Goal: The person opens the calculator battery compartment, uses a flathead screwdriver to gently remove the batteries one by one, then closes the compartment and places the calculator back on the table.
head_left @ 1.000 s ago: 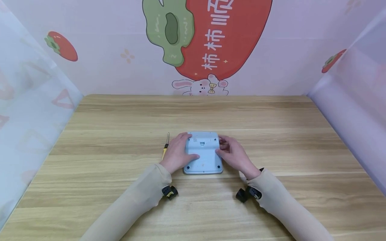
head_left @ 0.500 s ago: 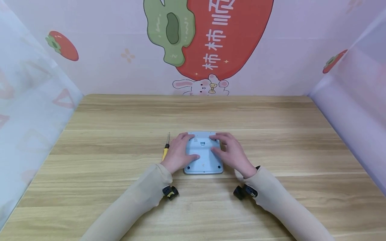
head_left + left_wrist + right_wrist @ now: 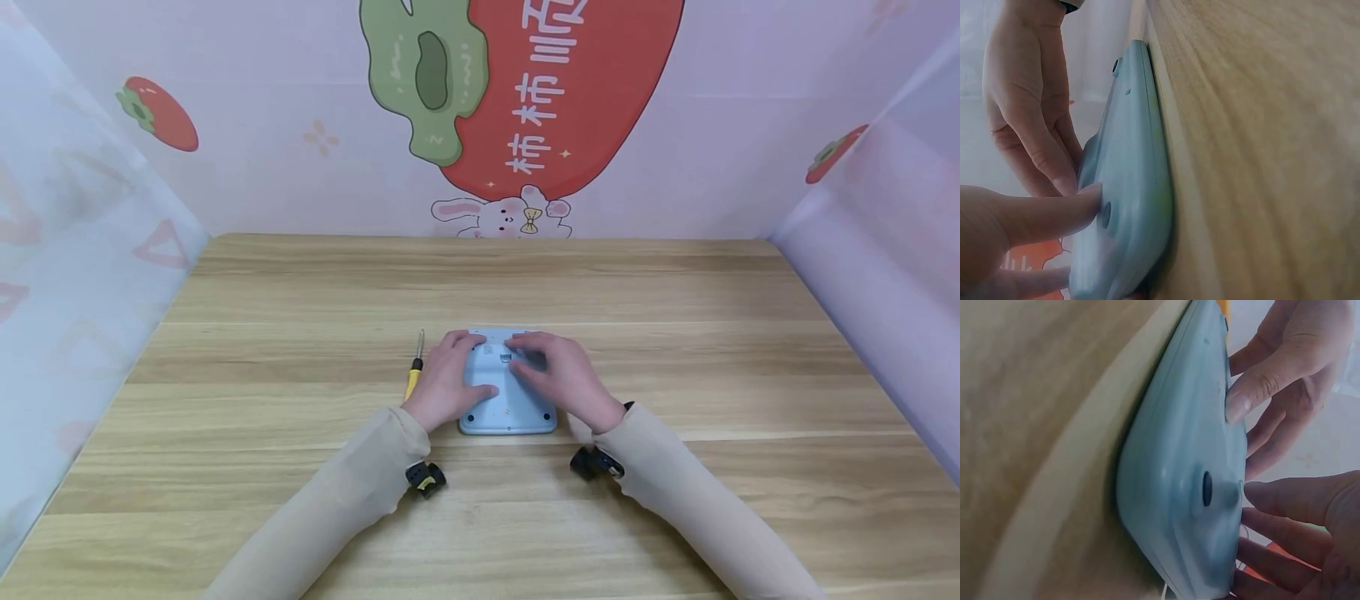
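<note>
A light blue calculator (image 3: 510,407) lies face down on the table, its back with dark round feet turned up. My left hand (image 3: 441,377) holds it along the left side, thumb (image 3: 1244,403) pressed on the back and fingers at the left edge. Over the upper right part is my right hand (image 3: 566,377). Its thumb (image 3: 1279,495) and fingers are spread at the raised section, around the small battery cover latch (image 3: 506,358). In the left wrist view the calculator (image 3: 1135,162) stays flat on the wood.
A screwdriver (image 3: 413,379) with a yellow and black handle lies left of the left hand, its tip pointing away. The wooden table (image 3: 300,283) meets a printed backdrop (image 3: 262,167) behind, with pale cloth walls on both sides.
My right hand has moved left from the calculator's right edge onto its back, near the latch. The left hand and calculator have stayed in place.
</note>
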`<state>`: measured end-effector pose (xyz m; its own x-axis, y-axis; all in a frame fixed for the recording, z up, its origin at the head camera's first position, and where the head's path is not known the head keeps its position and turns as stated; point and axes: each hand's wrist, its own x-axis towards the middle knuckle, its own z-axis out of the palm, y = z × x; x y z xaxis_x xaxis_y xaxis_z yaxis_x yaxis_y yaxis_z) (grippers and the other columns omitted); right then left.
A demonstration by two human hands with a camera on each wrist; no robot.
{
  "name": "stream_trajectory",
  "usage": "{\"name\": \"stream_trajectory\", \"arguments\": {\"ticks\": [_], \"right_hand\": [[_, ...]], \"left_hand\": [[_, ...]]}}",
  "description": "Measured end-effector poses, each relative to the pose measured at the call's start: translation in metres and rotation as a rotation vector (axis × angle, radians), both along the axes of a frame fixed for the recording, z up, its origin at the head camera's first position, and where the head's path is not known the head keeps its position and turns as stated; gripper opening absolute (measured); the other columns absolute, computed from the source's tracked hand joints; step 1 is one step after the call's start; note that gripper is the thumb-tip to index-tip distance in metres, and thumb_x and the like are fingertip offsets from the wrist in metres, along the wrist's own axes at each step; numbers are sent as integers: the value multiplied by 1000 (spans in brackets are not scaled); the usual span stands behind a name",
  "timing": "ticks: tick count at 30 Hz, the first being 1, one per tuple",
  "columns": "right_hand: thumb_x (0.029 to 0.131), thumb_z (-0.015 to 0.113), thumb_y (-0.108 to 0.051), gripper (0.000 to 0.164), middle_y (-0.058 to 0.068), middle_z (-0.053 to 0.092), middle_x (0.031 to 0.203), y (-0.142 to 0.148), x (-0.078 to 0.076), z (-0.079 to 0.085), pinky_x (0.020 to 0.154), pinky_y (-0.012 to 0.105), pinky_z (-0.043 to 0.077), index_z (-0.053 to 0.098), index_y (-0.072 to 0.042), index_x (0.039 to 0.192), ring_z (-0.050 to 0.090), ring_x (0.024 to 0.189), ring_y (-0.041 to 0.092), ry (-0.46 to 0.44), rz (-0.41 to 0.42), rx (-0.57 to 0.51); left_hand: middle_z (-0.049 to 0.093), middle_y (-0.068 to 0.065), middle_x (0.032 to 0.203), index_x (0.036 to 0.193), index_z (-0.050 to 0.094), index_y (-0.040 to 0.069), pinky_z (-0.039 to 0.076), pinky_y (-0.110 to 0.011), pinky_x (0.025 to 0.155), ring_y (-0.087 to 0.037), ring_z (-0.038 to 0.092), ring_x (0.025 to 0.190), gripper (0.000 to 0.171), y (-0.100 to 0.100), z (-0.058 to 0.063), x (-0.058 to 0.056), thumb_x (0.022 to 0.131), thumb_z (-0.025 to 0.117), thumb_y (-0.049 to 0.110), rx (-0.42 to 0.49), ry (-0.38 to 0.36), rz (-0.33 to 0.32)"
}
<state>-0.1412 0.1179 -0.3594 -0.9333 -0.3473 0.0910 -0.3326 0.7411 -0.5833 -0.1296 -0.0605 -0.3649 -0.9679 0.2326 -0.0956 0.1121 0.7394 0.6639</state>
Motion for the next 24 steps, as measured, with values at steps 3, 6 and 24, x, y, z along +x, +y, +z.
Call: {"name": "stream_trajectory", "arguments": {"ticks": [3,6,24], "right_hand": [[85,66,-17,29,10,63,121,-2,-2,0,98,43,44,66,-9,113,57,116,26,6,-7,27],[85,66,-18,28,9,64,119,-3,-3,0,96,42,46,67,-10,112,58,114,25,6,-10,43],[86,66,-21,26,8,69,108,-9,-7,6,84,37,52,69,-8,108,65,101,21,41,22,144]], "left_hand": [[35,-15,143,134,45,10,32,-49,106,-36,39,127,65,0,0,0,78,74,24,1,-1,-2],[35,-15,144,135,45,10,32,-49,105,-36,40,126,65,0,0,0,78,74,23,1,-7,-1],[35,-15,143,135,44,10,33,-49,105,-36,41,125,65,1,1,0,78,74,22,-12,-15,-4]]}}
